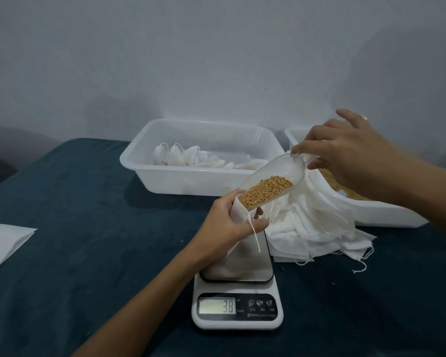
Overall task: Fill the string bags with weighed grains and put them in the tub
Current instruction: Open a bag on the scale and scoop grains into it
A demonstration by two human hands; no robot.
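Head view: right hand (pixel 345 153) pinches a clear scoop (pixel 273 184) of grains (pixel 268 193) — tipped into a string bag (pixel 238 211) gripped by the left hand (pixel 229 222) above a scale (pixel 237 292) — behind, a tub (pixel 191 179) holds filled bags (pixel 191 157).

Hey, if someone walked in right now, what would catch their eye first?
Mid-frame, the right hand tips a clear scoop of golden grains into a white string bag held by the left hand over the scale, which reads 38. Behind, a white tub holds filled bags.
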